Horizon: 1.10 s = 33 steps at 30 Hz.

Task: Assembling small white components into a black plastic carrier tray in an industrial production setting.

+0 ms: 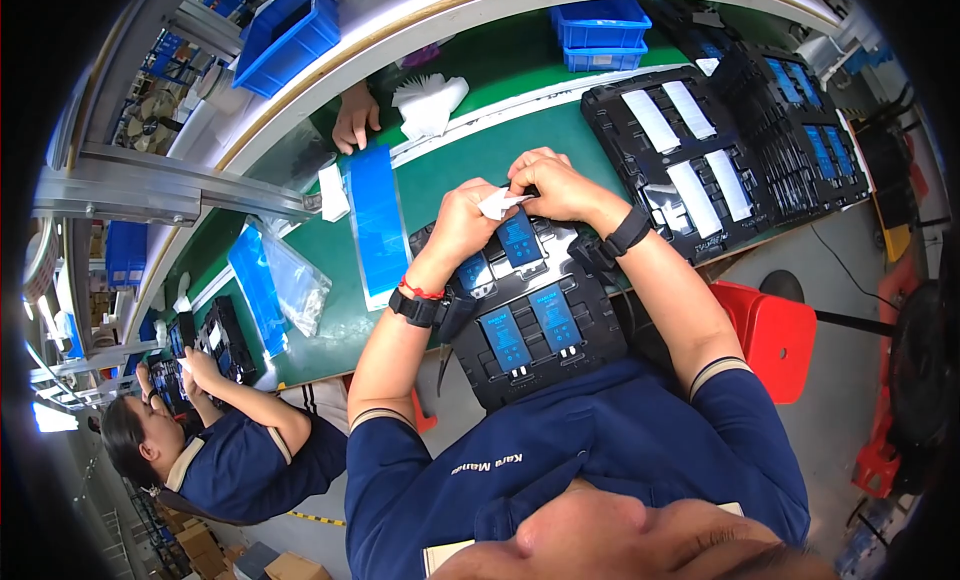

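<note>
While the left hand (pixel 462 222) pinches a white slip (pixel 499 205), the right hand (pixel 562 187) curls its fingers beside it, hold unclear, near the far edge of the black tray (pixel 548 377); green benchtop (pixel 474 160) opens beyond.

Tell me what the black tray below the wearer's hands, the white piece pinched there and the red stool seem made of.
Black tray: likely moulded plastic, glossy, with bright reflections and shaped recesses.
White piece: thin and matte; its creases suggest paper or cloth, unclear which.
Red stool: probably plastic, smooth, evenly coloured with rounded corners.
</note>
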Motion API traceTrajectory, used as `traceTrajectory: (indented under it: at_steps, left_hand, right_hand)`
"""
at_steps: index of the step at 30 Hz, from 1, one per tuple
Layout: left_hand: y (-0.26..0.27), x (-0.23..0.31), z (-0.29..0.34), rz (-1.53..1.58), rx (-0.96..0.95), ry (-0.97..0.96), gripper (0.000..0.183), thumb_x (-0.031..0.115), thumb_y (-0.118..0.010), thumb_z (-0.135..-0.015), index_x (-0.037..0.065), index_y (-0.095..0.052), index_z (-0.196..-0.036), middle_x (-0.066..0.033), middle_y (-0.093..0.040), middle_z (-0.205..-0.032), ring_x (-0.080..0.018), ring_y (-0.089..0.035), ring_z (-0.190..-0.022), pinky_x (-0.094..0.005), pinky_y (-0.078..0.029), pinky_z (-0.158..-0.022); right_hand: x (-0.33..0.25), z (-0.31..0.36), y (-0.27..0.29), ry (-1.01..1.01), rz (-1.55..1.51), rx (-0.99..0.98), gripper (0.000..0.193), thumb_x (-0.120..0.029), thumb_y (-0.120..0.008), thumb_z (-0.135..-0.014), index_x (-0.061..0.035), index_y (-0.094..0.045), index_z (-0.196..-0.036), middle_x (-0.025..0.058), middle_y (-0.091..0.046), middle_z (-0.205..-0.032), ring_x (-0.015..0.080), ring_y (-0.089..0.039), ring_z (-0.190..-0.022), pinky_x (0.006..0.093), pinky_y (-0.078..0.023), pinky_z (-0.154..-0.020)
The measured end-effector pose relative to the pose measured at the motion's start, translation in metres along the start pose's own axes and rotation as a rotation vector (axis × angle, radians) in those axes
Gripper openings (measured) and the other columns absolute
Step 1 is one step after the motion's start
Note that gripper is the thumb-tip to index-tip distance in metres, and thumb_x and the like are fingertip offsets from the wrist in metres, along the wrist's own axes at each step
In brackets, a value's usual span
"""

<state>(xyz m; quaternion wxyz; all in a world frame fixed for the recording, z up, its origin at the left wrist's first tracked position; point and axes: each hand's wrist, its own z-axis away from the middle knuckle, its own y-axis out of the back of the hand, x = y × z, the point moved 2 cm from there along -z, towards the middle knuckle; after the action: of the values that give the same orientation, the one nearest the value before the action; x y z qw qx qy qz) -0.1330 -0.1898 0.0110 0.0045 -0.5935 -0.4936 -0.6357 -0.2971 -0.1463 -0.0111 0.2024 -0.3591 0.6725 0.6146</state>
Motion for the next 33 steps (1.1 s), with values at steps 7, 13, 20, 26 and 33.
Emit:
traceTrajectory:
  at_steps: [7, 13, 20, 26, 33]
  left_hand:
    - [0.010, 0.007, 0.009, -0.092, 0.192, 0.007, 0.022, 0.008, -0.074, -0.071, 0.002, -0.066, -0.091, -0.0090, -0.062, -0.085, -0.0219, -0.059, -0.081, -0.0313, -0.047, -0.072]
    - [0.041, -0.002, 0.056, 0.013, 0.283, 0.301, 0.015, 0.006, -0.069, -0.078, 0.001, -0.065, -0.092, -0.0038, -0.061, -0.084, -0.0156, -0.058, -0.076, -0.0272, -0.046, -0.072]
    - [0.025, 0.009, 0.109, 0.967, 0.354, 0.567, 0.027, 0.006, -0.058, -0.087, -0.002, -0.053, -0.113, -0.0051, -0.056, -0.079, -0.0142, -0.056, -0.066, -0.0272, -0.048, -0.058]
    - [-0.001, 0.001, 0.116, 1.098, 0.368, 0.560, 0.027, 0.006, -0.064, -0.084, -0.003, -0.053, -0.107, -0.0076, -0.057, -0.082, -0.0183, -0.059, -0.069, -0.0317, -0.051, -0.062]
    - [0.004, -0.010, 0.094, 0.987, 0.320, 0.460, 0.024, 0.007, -0.063, -0.085, -0.004, -0.053, -0.104, -0.0077, -0.058, -0.077, -0.0172, -0.059, -0.068, -0.0319, -0.052, -0.064]
  right_hand:
    - [-0.021, 0.017, 0.016, -0.091, 0.109, 0.076, 0.038, -0.007, -0.069, -0.070, -0.0081, -0.059, -0.107, 0.0090, -0.055, -0.110, 0.0287, -0.049, -0.107, 0.0400, -0.035, -0.093]
    - [-0.055, 0.048, 0.033, 0.018, 0.095, -0.020, 0.031, -0.010, -0.070, -0.071, -0.0066, -0.064, -0.102, 0.0102, -0.056, -0.106, 0.0290, -0.049, -0.105, 0.0388, -0.035, -0.092]
    - [-0.070, 0.066, 0.005, 0.218, 0.313, -0.071, 0.040, -0.021, -0.073, -0.070, -0.0123, -0.066, -0.108, 0.0156, -0.050, -0.124, 0.0335, -0.039, -0.121, 0.0424, -0.032, -0.098]
    - [-0.070, 0.067, 0.006, 0.088, 0.263, -0.107, 0.052, -0.021, -0.074, -0.070, -0.0068, -0.059, -0.118, 0.0163, -0.047, -0.128, 0.0345, -0.038, -0.124, 0.0438, -0.032, -0.100]
    - [-0.048, 0.063, 0.005, 0.058, 0.295, -0.030, 0.061, -0.018, -0.076, -0.068, 0.0007, -0.053, -0.121, 0.0195, -0.045, -0.131, 0.0345, -0.038, -0.127, 0.0430, -0.035, -0.100]
